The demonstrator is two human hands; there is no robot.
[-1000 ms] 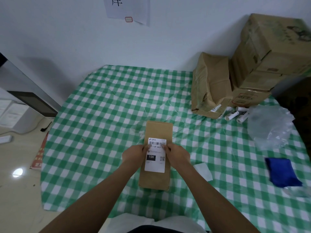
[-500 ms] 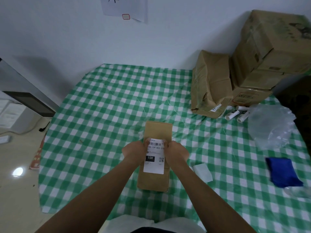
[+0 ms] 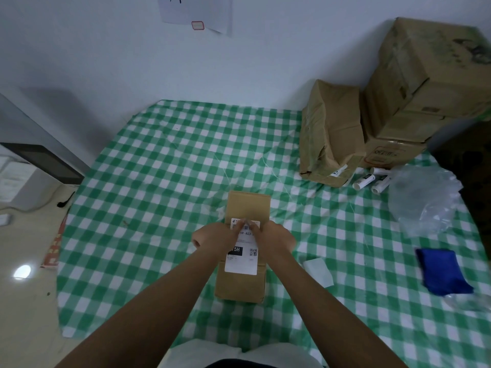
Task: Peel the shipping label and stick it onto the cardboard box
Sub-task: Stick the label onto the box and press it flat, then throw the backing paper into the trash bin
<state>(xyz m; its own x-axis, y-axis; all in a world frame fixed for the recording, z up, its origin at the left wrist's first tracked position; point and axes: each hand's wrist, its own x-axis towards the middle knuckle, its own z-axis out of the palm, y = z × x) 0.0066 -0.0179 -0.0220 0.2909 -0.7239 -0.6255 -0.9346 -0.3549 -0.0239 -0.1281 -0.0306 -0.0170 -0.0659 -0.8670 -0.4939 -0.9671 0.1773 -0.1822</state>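
Observation:
A small flat cardboard box (image 3: pixel 248 205) lies lengthwise on the green checked tablecloth (image 3: pixel 159 181) in front of me. A white shipping label (image 3: pixel 241 264) with a barcode and a QR code lies flat on the box top. My left hand (image 3: pixel 215 239) and my right hand (image 3: pixel 276 240) rest on the label's upper part. Their fingertips meet over the barcode near the label's top edge and press down. The hands hide the label's middle sides.
A white backing sheet (image 3: pixel 318 272) lies just right of the box. Further right are a blue cloth (image 3: pixel 442 272) and a crumpled clear plastic bag (image 3: pixel 425 197). Small white rolls (image 3: pixel 364 181), a brown package (image 3: pixel 332 134) and stacked cartons (image 3: pixel 425 88) fill the back right corner.
My fingertips have slid from the label's upper corners inward until they meet at its top middle. The label and box have stayed in place.

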